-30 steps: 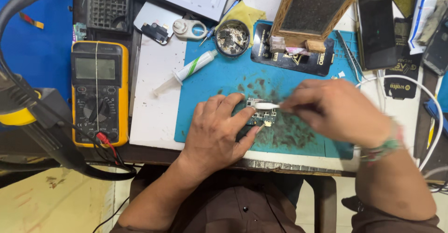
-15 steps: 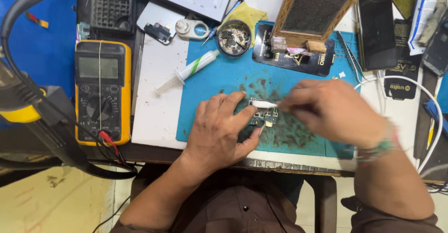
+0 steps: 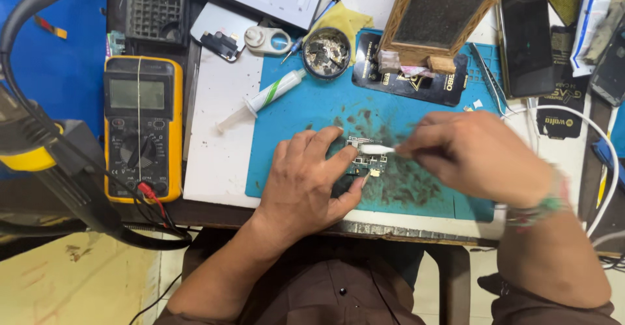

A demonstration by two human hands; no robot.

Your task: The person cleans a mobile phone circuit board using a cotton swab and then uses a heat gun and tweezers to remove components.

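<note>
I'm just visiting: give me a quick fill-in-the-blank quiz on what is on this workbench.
1. The left hand pins a small circuit board on a ____ mat.
2. The right hand holds a ____ brush over the board.
3. The meter at the left has a ____ casing.
4. The syringe lies ____ of the hands.

Missing words: blue; white; yellow; left

Two bare hands, no gloves. Left hand (image 3: 306, 178): no rings or watch visible, forearm bare up to the bottom edge of the frame. Right hand (image 3: 478, 155): beaded bracelet (image 3: 537, 209) at the wrist, green and pale beads, a few strands. Forearm bare below it. Dark brown button-front shirt (image 3: 338, 286), one small dark button showing, brown short sleeve at lower right.
</note>
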